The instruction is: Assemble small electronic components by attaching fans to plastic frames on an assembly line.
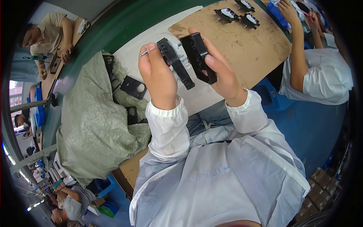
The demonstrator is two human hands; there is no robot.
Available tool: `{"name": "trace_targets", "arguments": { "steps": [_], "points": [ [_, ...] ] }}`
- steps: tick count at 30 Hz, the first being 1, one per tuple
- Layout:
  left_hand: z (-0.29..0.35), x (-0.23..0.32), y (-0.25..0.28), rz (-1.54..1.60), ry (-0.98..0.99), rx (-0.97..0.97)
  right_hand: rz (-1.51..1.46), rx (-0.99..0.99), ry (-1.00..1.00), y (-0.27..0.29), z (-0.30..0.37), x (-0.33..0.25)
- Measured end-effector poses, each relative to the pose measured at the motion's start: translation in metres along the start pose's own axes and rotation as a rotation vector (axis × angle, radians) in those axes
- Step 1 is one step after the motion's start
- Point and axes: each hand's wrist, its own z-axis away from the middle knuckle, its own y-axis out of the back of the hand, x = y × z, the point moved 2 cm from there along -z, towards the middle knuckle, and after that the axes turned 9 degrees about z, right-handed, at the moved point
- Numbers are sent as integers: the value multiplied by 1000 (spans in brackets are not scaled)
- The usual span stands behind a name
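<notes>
My left hand is closed on a black plastic housing with white gear-like parts on its inner side. A thin metal shaft sticks out by the left thumb. In my right hand is a black plastic cover, gripped between thumb and fingers. The two pieces face each other, a small gap apart, above the pale board. Left of my left hand, a loose black plate with a round hole lies on a green woven sack.
Several black-and-white assemblies sit on the brown board at the far right. A co-worker in a white top works at the right; another in beige sits across at the left. A blue stool stands at right.
</notes>
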Motion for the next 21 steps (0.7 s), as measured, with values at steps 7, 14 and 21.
{"name": "trace_targets", "arguments": {
  "steps": [7, 14, 21],
  "points": [
    [-1, 2, -1, -85, -58, -40, -37, 51, 28, -10, -6, 3],
    [1, -1, 2, -126, -36, -52, -28, 36, 38, -10, -7, 6],
    [4, -3, 1, -120, -40, -48, -32, 49, 16, -12, -5, 6]
  ]
}}
